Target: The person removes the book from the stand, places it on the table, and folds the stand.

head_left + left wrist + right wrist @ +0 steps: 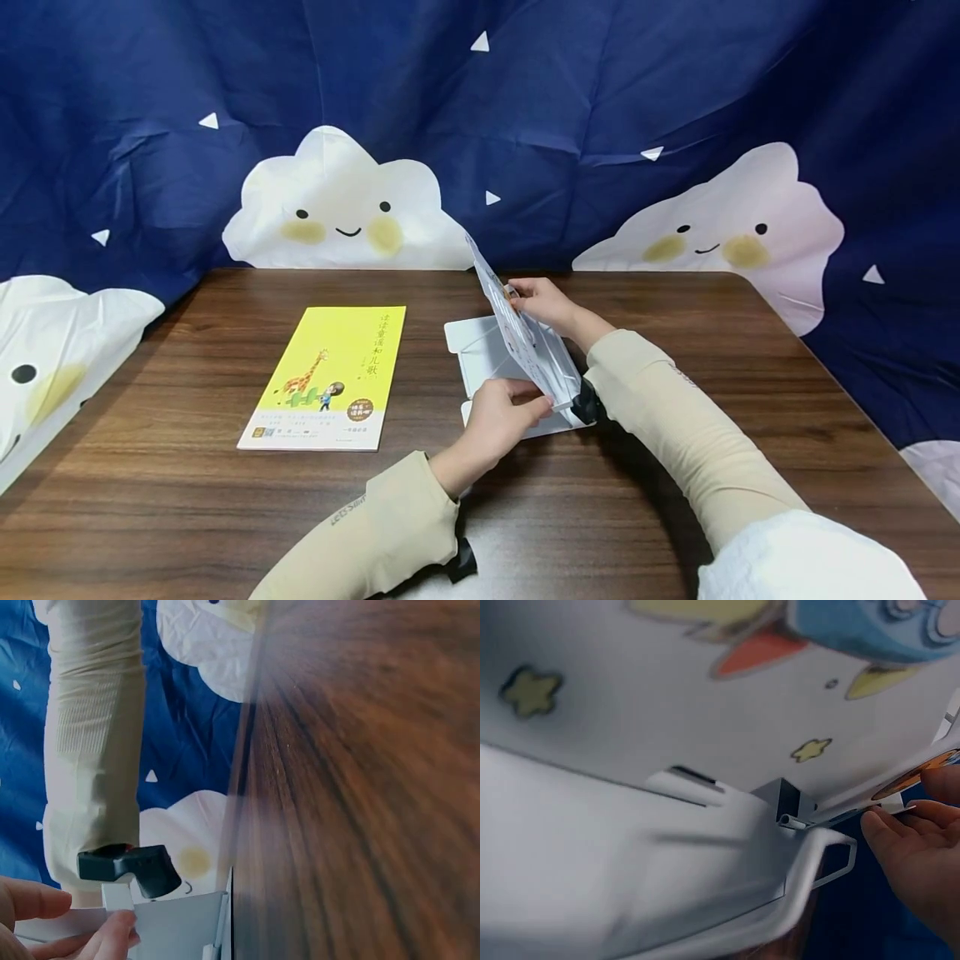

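Observation:
A white folding book stand [480,358] lies on the table in front of me, its flat base to the left. Its panel [517,335], printed with cartoon figures and stars, is raised and tilted above the base. My left hand [497,421] pinches the panel's near lower edge between thumb and fingers. At the far side, my right hand [546,302] grips the panel's edge. In the right wrist view, the fingers of the right hand [919,859] pinch a thin part beside a hinge and a bent white wire bar [802,877].
A yellow book [322,375] with a giraffe on its cover lies flat to the left of the stand. The brown wooden table [135,517] ends at a blue cloth backdrop [540,100] with cloud faces. Black wrist straps [585,402] sit close to the stand.

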A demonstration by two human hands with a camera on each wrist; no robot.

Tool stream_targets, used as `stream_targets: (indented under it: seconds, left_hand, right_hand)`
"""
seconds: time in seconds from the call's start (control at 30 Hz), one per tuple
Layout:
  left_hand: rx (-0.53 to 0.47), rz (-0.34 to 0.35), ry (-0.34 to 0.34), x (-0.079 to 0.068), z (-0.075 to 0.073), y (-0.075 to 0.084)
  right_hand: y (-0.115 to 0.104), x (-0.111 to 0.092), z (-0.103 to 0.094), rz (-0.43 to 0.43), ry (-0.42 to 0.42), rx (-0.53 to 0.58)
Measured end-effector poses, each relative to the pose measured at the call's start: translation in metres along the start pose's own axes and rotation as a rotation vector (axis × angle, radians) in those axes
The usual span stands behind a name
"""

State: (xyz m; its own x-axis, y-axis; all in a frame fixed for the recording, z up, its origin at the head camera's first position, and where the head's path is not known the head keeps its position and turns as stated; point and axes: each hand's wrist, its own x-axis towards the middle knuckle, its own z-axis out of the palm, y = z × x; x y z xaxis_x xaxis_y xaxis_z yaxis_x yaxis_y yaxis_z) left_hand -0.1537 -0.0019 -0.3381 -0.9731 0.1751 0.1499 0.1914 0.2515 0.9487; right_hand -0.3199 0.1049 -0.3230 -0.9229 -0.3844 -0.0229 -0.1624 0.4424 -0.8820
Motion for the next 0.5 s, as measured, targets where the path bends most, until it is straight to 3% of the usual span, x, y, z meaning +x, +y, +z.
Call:
stream_targets:
  seconds: [0.5]
  left_hand:
    - [0.007, 0.015, 0.034, 0.0042, 0.0087, -0.0014]
  right_hand:
    - [-0.0023, 0.0062, 0.0015, 0.015, -0.028, 0.014]
